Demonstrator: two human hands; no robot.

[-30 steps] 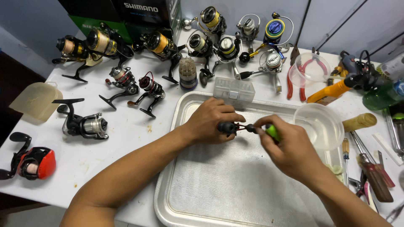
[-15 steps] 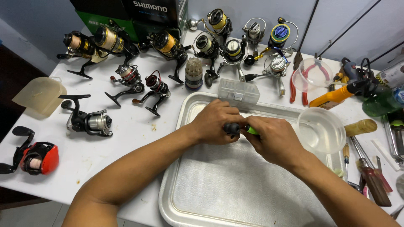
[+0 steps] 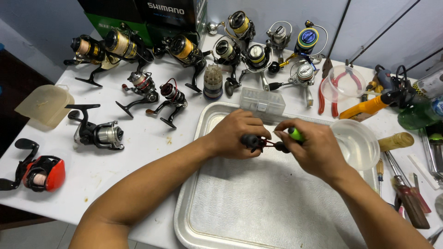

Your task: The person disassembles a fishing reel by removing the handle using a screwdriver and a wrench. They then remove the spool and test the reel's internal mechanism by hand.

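Head view: over a metal tray (image 3: 240, 221) on a white table (image 3: 138, 152), the left hand (image 3: 240, 133) is closed around a small dark reel part (image 3: 253, 141), while the right hand (image 3: 316, 147) is curled around a green-handled tool (image 3: 295, 134) whose tip meets that part. Just right of the right hand stands a clear plastic bowl (image 3: 357, 143); a clear parts box (image 3: 263, 102) sits at the tray's far edge, with spinning reels (image 3: 97, 133) ranged beyond and to the left.

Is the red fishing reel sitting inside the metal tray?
No, the red reel lies on the white table, far left of the tray.
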